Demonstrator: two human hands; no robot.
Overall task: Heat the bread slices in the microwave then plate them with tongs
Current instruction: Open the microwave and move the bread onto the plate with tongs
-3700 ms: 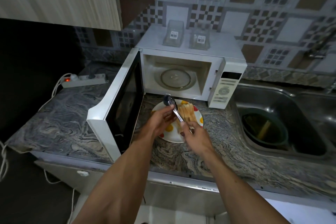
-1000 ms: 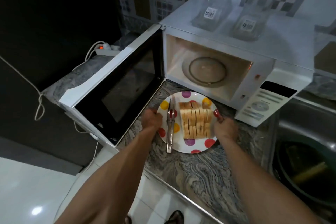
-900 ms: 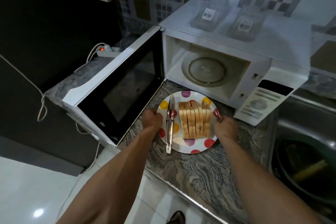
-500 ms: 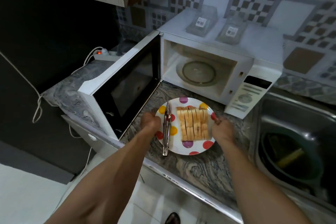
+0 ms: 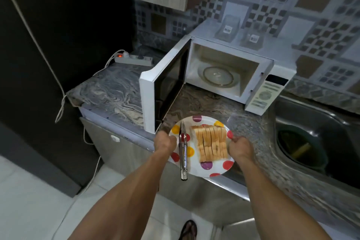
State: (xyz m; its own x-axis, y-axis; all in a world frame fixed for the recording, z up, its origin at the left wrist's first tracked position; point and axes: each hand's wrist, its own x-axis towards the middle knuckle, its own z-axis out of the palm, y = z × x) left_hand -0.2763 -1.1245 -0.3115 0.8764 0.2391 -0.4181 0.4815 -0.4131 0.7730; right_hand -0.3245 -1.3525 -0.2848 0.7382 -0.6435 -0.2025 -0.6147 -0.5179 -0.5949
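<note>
White microwave [image 5: 233,76] stands open on the grey marbled countertop [image 5: 109,91]. Left hand [image 5: 164,142] grips the left rim of the white polka-dot paper plate [image 5: 206,169] over the counter's front edge; metal tongs [image 5: 183,154] and sliced bread [image 5: 211,145] lie on it. Right hand [image 5: 240,147] grips the right rim.

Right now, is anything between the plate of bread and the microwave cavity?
Nothing visible. The microwave door is swung open to the left, and only bare counter lies between the plate and the cavity.
</note>
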